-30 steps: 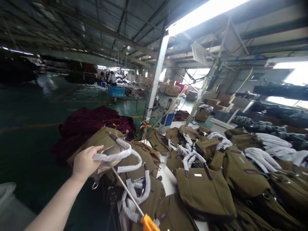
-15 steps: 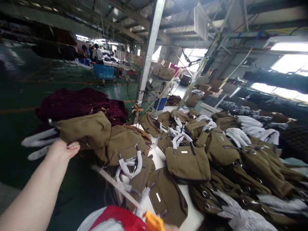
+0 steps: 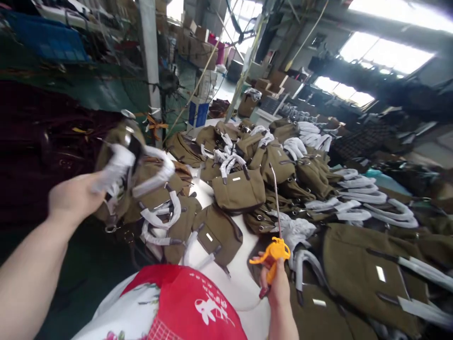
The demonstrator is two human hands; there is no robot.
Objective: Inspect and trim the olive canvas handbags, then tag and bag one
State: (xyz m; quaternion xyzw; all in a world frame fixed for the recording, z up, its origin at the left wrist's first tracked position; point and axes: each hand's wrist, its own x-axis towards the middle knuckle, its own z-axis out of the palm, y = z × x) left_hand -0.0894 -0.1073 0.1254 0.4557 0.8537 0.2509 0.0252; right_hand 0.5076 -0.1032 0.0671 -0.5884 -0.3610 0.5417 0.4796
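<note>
At the left, my left hand (image 3: pixel 72 198) is closed on an olive handbag (image 3: pixel 118 179), gripping it by a handle wrapped in white. The bag is raised and blurred by motion, its metal rings showing. My right hand (image 3: pixel 278 283) wraps round an orange air blow gun (image 3: pixel 278 250) with a long thin nozzle bent at the tip, pointing up. A pale hose runs from the gun's lower end. Between the hands, another olive handbag (image 3: pixel 217 233) lies on the white table (image 3: pixel 244 236), and one with wrapped handles (image 3: pixel 239 189) stands behind it.
Many more olive handbags (image 3: pixel 357 255) are heaped along the right. Dark maroon bags (image 3: pixel 42 156) lie at the left. A metal post (image 3: pixel 150 61) rises past the table's far left, near a fan. Cartons (image 3: pixel 193 47) and a blue bin (image 3: pixel 46 38) stand farther back.
The view has swung right and down. My left hand has turned the held handbag, bringing its wrapped handles to the front. The blow gun has come up into full view, nozzle now pointing upward.
</note>
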